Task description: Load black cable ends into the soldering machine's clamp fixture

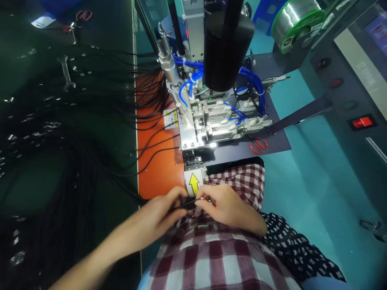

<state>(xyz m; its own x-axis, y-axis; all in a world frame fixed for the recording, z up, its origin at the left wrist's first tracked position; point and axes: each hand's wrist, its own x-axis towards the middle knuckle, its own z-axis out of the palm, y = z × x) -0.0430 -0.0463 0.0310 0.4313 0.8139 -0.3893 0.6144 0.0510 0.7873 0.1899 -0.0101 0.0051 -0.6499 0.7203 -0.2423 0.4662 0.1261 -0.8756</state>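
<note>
Close to my body, at the near end of the machine's feed track (193, 162), both hands meet over a thin black cable (190, 202). My left hand (165, 209) has thumb and fingers closed round the cable. In a pinch, my right hand (219, 201) grips the cable's end, where fine pale wires seem to stick out; the fingertips partly hide them. Just beyond the hands lies a white label with a yellow arrow (194, 183). More black cables (154, 94) run from the dark table across the orange plate (160, 179) into the machine's side.
The machine (217, 117) with blue air tubes stands ahead, a black cylinder (226, 52) above it. Red-handled scissors (259, 146) lie at its right. A solder spool (298, 24) hangs upper right. On the left table (39, 181) are cable bundles and a wrench (67, 73).
</note>
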